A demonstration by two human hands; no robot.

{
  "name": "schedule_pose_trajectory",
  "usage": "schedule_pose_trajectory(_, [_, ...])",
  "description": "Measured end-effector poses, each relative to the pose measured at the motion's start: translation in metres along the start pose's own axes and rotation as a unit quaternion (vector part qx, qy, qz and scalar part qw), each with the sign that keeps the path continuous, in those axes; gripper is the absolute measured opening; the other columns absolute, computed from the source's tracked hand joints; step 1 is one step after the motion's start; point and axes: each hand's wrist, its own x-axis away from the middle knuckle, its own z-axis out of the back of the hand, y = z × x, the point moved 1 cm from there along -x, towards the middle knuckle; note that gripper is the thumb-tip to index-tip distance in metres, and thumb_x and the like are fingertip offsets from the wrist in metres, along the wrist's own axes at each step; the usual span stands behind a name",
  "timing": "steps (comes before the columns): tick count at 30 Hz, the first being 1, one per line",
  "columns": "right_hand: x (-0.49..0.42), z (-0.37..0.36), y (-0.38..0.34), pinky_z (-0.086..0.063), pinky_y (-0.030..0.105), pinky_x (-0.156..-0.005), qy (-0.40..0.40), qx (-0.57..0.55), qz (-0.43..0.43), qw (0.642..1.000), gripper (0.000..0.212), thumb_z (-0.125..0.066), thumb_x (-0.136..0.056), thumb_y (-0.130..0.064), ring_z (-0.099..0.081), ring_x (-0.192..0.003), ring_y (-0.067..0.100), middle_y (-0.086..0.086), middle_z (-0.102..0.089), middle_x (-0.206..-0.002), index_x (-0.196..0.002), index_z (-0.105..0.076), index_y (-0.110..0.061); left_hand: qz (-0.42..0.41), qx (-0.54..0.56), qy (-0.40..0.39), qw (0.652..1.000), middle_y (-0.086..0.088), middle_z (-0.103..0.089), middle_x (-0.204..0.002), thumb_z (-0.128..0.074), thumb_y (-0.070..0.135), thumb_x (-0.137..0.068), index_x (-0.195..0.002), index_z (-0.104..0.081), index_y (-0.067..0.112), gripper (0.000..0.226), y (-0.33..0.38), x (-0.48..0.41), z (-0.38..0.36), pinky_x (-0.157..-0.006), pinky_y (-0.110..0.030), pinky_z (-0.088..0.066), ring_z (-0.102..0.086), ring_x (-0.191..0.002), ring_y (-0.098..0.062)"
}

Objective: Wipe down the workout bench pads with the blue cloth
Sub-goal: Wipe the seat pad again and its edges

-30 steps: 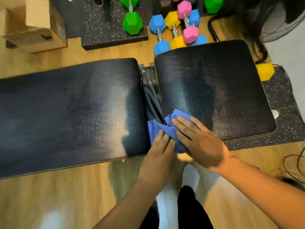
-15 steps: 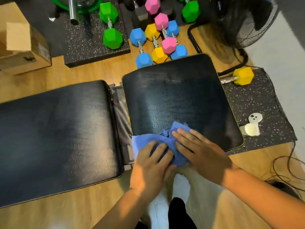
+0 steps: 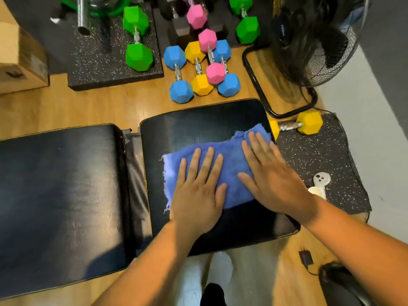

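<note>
Left hand (image 3: pixel 196 195) and right hand (image 3: pixel 271 182) press straight-fingered on the frayed blue cloth (image 3: pixel 229 155); bare black vinyl seat pad (image 3: pixel 198 122) lies beyond the fingertips (image 3: pixel 208 151), seemingly unwiped.

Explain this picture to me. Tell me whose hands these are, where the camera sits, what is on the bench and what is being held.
There is no machine here: a person is working with two bare hands. The one camera is worn on their head and looks forward and down, so the arms come in from the bottom edge. The left hand and the right hand lie flat with straight fingers, pressing the blue cloth onto the smaller bench pad. Nothing is gripped; the cloth is only pressed down. The longer bench pad lies to the left, across a gap. Beyond the bench, coloured dumbbells sit on the floor, and a fan stands at the upper right.
</note>
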Motion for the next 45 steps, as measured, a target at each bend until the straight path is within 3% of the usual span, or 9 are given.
schedule_pose_trajectory(4, [-0.064, 0.011, 0.017, 0.011, 0.038, -0.118, -0.031, 0.007, -0.018, 0.999, 0.081, 0.0, -0.087, -0.058, 0.019, -0.146, 0.021, 0.012, 0.014, -0.159, -0.151, 0.005, -0.008, -0.007, -0.015, 0.012, 1.0, -0.008, -0.023, -0.158, -0.022, 0.045, -0.098, -0.151, -0.025, 0.014, 0.061, -0.024, -0.059, 0.007, -0.118, -0.05, -0.006, -0.013, -0.147, -0.032])
schedule_pose_trajectory(11, [-0.109, 0.017, 0.03, 0.004, 0.041, -0.12, -0.015, -0.002, -0.02, 1.0, 0.08, -0.002, -0.088, -0.058, 0.012, -0.148, 0.021, 0.01, 0.007, -0.161, -0.152, 0.001, -0.009, -0.011, -0.031, 0.012, 0.999, -0.008, -0.023, -0.158, -0.016, 0.048, -0.095, -0.151, -0.025, 0.015, 0.065, -0.041, -0.108, 0.014, -0.117, -0.048, -0.002, -0.013, -0.147, -0.032])
schedule_pose_trajectory(18, [-0.096, 0.013, 0.016, 0.004, 0.046, -0.12, -0.012, -0.001, -0.052, 0.999, 0.074, -0.001, -0.092, -0.052, 0.014, -0.147, 0.026, 0.014, 0.011, -0.16, -0.151, 0.004, -0.008, 0.02, -0.04, -0.027, 0.999, -0.007, 0.0, -0.162, 0.004, 0.05, -0.087, -0.153, -0.005, 0.016, 0.075, -0.03, -0.098, 0.017, -0.114, -0.043, 0.016, 0.008, -0.148, -0.029])
schedule_pose_trajectory(23, [-0.03, -0.002, -0.013, 0.004, 0.046, -0.119, -0.014, 0.004, -0.049, 0.999, 0.075, 0.003, -0.089, -0.051, 0.015, -0.146, 0.027, 0.016, 0.011, -0.159, -0.151, 0.005, -0.008, 0.01, -0.021, 0.018, 1.0, -0.012, -0.013, -0.16, -0.016, 0.042, -0.098, -0.152, -0.02, 0.011, 0.062, -0.009, -0.028, 0.002, -0.118, -0.05, 0.001, -0.002, -0.148, -0.034])
schedule_pose_trajectory(28, [0.03, -0.017, -0.043, -0.021, 0.055, -0.115, 0.041, 0.026, -0.038, 0.998, 0.068, -0.02, -0.096, -0.043, -0.01, -0.147, 0.036, 0.024, -0.012, -0.157, -0.149, -0.018, 0.0, 0.01, -0.011, 0.011, 1.0, -0.011, -0.019, -0.159, -0.024, 0.041, -0.098, -0.15, -0.026, 0.01, 0.061, 0.01, 0.042, -0.004, -0.115, -0.055, -0.012, -0.009, -0.147, -0.035])
schedule_pose_trajectory(35, [0.074, -0.034, -0.095, -0.018, 0.062, -0.112, 0.005, 0.058, -0.004, 0.998, 0.07, -0.017, -0.093, -0.039, -0.01, -0.144, 0.045, 0.033, -0.004, -0.153, -0.146, -0.009, 0.006, 0.041, 0.032, -0.011, 0.999, -0.011, -0.027, -0.157, -0.041, 0.039, -0.09, -0.146, -0.037, 0.01, 0.063, 0.015, 0.121, -0.017, -0.11, -0.054, -0.02, -0.016, -0.146, -0.034])
schedule_pose_trajectory(39, [0.076, -0.037, -0.134, -0.01, 0.064, -0.113, -0.031, 0.073, 0.026, 0.997, 0.069, -0.011, -0.091, -0.037, -0.001, -0.143, 0.05, 0.037, 0.002, -0.151, -0.145, -0.009, 0.004, 0.101, 0.081, 0.004, 0.992, -0.016, -0.039, -0.148, -0.041, 0.026, -0.087, -0.138, -0.047, 0.005, 0.056, 0.019, 0.143, -0.027, -0.104, -0.055, -0.026, -0.036, -0.136, -0.042])
schedule_pose_trajectory(41, [0.071, -0.038, -0.147, -0.006, 0.065, -0.112, -0.045, 0.106, 0.038, 0.993, 0.069, -0.003, -0.091, -0.038, 0.008, -0.143, 0.05, 0.038, 0.008, -0.151, -0.145, 0.0, 0.004, 0.149, 0.124, 0.036, 0.98, -0.016, -0.033, -0.152, -0.027, 0.022, -0.099, -0.141, -0.038, 0.005, 0.047, 0.017, 0.148, -0.03, -0.106, -0.052, -0.027, -0.04, -0.134, -0.041])
schedule_pose_trajectory(45, [0.05, -0.035, -0.153, -0.011, 0.063, -0.114, -0.024, 0.089, 0.111, 0.99, 0.067, -0.018, -0.092, -0.037, 0.002, -0.144, 0.046, 0.032, -0.005, -0.153, -0.145, -0.019, 0.005, 0.176, 0.213, 0.057, 0.959, -0.011, 0.001, -0.161, -0.013, 0.023, -0.102, -0.153, -0.005, 0.006, 0.054, 0.009, 0.149, -0.029, -0.113, -0.044, -0.02, -0.03, -0.139, -0.034])
